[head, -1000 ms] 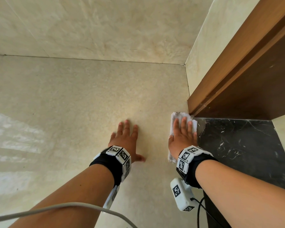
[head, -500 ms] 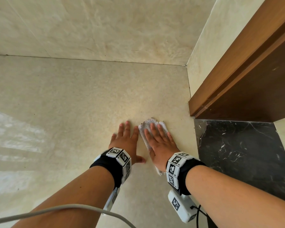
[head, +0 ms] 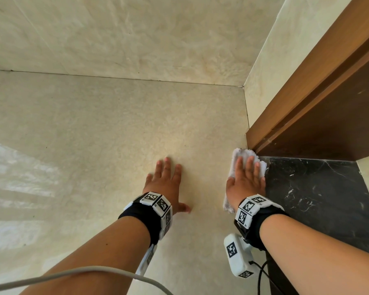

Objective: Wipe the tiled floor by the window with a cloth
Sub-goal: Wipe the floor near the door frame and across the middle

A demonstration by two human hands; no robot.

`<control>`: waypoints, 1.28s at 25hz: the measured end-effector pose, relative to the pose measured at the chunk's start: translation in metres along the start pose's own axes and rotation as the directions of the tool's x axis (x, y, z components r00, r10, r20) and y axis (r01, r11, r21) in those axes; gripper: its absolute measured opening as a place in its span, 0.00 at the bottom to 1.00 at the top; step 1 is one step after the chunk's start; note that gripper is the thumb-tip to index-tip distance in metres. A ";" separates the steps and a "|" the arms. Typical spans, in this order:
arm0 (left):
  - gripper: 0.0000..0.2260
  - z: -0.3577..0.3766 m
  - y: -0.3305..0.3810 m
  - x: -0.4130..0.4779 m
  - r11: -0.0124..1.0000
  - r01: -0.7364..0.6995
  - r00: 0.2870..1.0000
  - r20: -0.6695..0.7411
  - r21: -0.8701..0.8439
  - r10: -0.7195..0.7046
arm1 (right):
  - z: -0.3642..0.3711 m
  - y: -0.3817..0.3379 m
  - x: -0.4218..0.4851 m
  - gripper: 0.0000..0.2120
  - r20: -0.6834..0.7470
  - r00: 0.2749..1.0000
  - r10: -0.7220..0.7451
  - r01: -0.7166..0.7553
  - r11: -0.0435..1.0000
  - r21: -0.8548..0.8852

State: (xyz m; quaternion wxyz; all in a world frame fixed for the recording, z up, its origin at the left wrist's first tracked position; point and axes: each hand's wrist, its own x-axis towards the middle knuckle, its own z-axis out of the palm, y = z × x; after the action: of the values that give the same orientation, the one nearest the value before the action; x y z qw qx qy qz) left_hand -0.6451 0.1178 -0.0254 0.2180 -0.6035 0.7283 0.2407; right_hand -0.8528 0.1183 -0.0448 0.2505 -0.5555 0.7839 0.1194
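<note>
Pale tiled floor [head: 119,128] meets a dark marble slab [head: 320,192] under a brown wooden frame [head: 320,86]. My right hand [head: 246,184] presses flat, fingers straight, on the white cloth [head: 242,155] at that corner — my left hand [head: 165,184] lies spread on bare tile nearby

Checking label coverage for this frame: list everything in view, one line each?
floor tiles: several, beige, most of the view
wooden frame: 1, brown, upper right
cloth: 1, white, on the floor at the wooden frame's foot
marble slab: 1, black with white veins, right of the cloth
tagged box: 1, white, below the right wrist
grey cable: 1, grey, bottom left
black cable: 1, black, by the tagged box
wristbands: 2, black with white tags, one per wrist
left hand: 1, bare, flat on tile
right hand: 1, bare, flat on the cloth
</note>
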 end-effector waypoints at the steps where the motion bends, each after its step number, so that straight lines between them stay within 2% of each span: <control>1: 0.56 -0.001 0.001 0.001 1.000 -0.002 1.000 -0.001 0.000 0.002 | -0.001 -0.002 0.000 0.32 -0.002 1.000 0.016 -0.016 1.000 0.010; 3: 0.56 -0.003 0.002 0.002 1.000 -0.005 1.000 -0.004 0.000 0.005 | -0.001 -0.008 0.001 0.33 -0.007 1.000 -0.011 0.011 1.000 -0.005; 8: 0.56 -0.001 0.004 -0.001 1.000 -0.006 1.000 -0.004 -0.009 0.006 | 0.002 -0.034 -0.006 0.33 0.051 0.937 -0.346 0.349 0.931 -0.108; 15: 0.56 -0.004 0.010 -0.005 1.000 -0.016 1.000 -0.021 -0.009 0.016 | -0.019 -0.056 0.001 0.33 0.176 0.867 -0.466 0.495 0.847 -0.194; 21: 0.57 -0.003 0.014 -0.009 1.000 -0.020 1.000 -0.017 -0.016 0.020 | -0.020 -0.047 0.002 0.32 0.139 0.877 -0.459 0.479 0.859 -0.181; 26: 0.57 -0.001 0.008 -0.016 1.000 -0.010 1.000 -0.008 -0.009 0.010 | -0.029 -0.035 0.009 0.32 0.046 0.936 -0.349 0.352 0.925 -0.145; 32: 0.57 0.006 0.002 -0.028 1.000 -0.006 1.000 -0.001 0.005 0.006 | -0.040 -0.006 0.009 0.31 0.062 0.977 -0.202 0.206 0.976 -0.071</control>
State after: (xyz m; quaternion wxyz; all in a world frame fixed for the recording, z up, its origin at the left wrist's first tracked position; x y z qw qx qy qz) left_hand -0.6424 0.1434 -0.0131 0.2186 -0.6010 0.7306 0.2393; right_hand -0.8601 0.0900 -0.0149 0.2610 -0.6388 0.7104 0.1384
